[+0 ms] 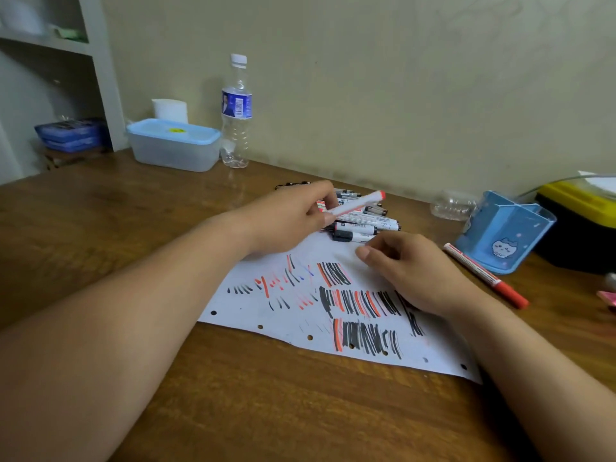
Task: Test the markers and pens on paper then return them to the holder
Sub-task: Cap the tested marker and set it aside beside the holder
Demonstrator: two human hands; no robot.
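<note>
Forearms cross the near counter toward the paper; sheet already crowded with black and red test strokes, punched holes along its near edge.

Left grip pinches a white marker with a red end by its lower end, tilted up and right above the pile of markers at the paper's far edge; right grip rests on the sheet, fingers curled under; cannot tell whether they hold a cap or nothing.

Blue holder stands well right of the paper, no pens showing in it; one red marker lies loose on the counter just in front of it.

Risks, as judged: fingertip pinch at one end gives little control; marker could slip into the pile and scatter it; tested and untested pens could get mixed, since nearly all sit in one heap; loose red marker could roll off if nudged by the right wrist; little bare paper left, so fresh strokes may be hard to read.
</note>
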